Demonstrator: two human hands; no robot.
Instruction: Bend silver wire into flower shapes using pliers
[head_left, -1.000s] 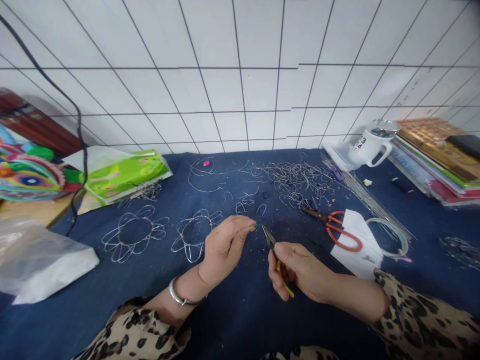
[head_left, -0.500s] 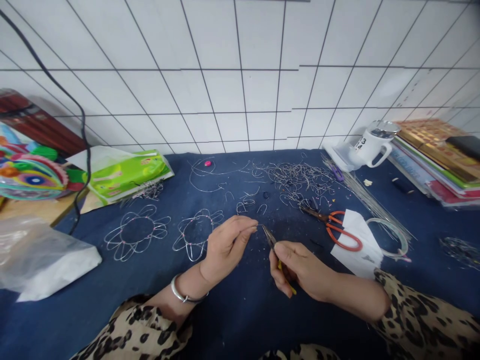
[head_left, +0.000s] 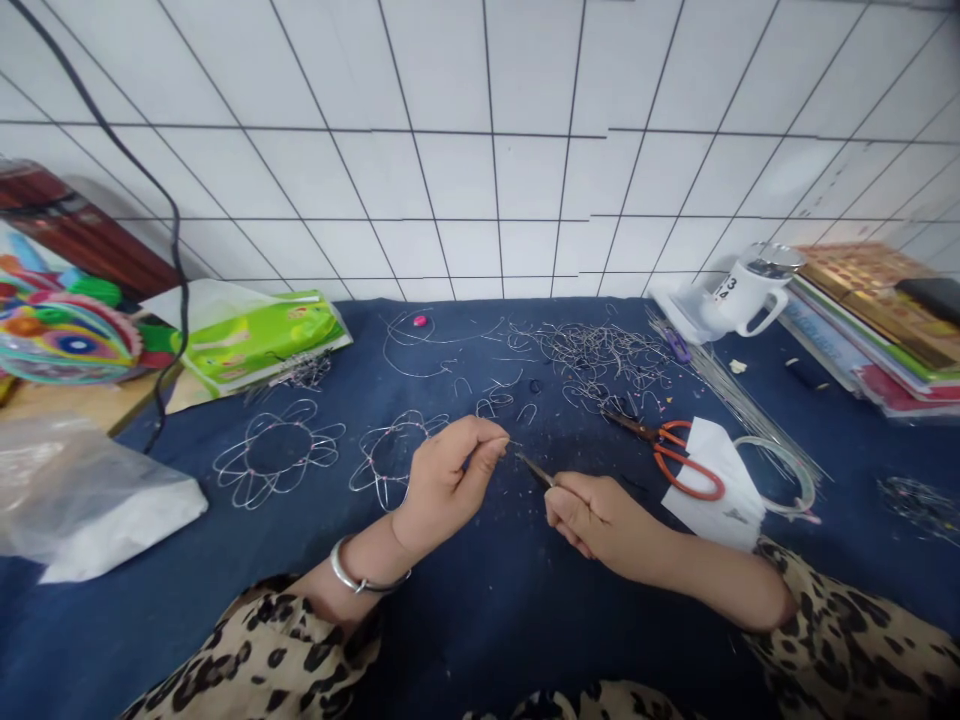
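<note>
My left hand [head_left: 452, 478] is closed, thumb and forefinger pinching a thin piece of wire [head_left: 515, 444] whose short end sticks out to the right. My right hand [head_left: 600, 515] is wrapped round a pair of pliers [head_left: 536, 471]; the handles are hidden in the palm. The plier tips point up and left, close to the wire end; whether they touch it I cannot tell. Left of my left hand lie two flower-shaped wire rings, one partly behind the hand [head_left: 390, 455] and another farther left [head_left: 279, 455]. Small bent wire pieces [head_left: 495, 400] lie just beyond my fingers.
A tangle of wire [head_left: 600, 350] lies at the back. Orange-handled scissors [head_left: 686, 475] rest on white paper [head_left: 709, 520], beside a coil [head_left: 799, 480] and straight wires [head_left: 750, 405]. A mug [head_left: 757, 290] and stacked books [head_left: 862, 330] stand right; a green tissue pack [head_left: 262, 335] and plastic bag [head_left: 97, 510] lie left.
The pliers have turned flatter, and my right hand has rolled over so that the yellow handle no longer shows. My left hand has shifted slightly left, still pinching the wire. The view has shifted a little.
</note>
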